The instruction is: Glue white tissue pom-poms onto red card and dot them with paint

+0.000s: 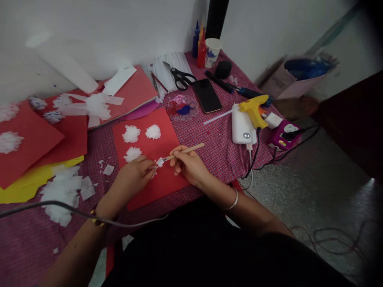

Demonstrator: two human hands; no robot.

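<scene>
My right hand point(190, 164) pinches a thin wooden stick point(193, 148), slanting down to the left. Its lower tip, with a dark blue mark, meets a small piece of white tissue paper point(160, 162). The fingers of my left hand point(139, 171) are pressed together at the near edge of that piece. Both hands are over a red paper sheet point(167, 127). On the sheet sit three ruffled white paper puffs, one at the top left point(131, 134), one at the top right point(153, 132) and one below point(132, 154), partly behind my left hand.
Loose white tissue squares point(62, 191) lie at the left, near red sheets point(70, 131) with more puffs. Behind are scissors point(181, 76), a paint palette point(182, 107) and a phone point(208, 95). A yellow glue gun point(254, 109) rests on a white power bank point(241, 133). A cable point(66, 205) crosses the foreground.
</scene>
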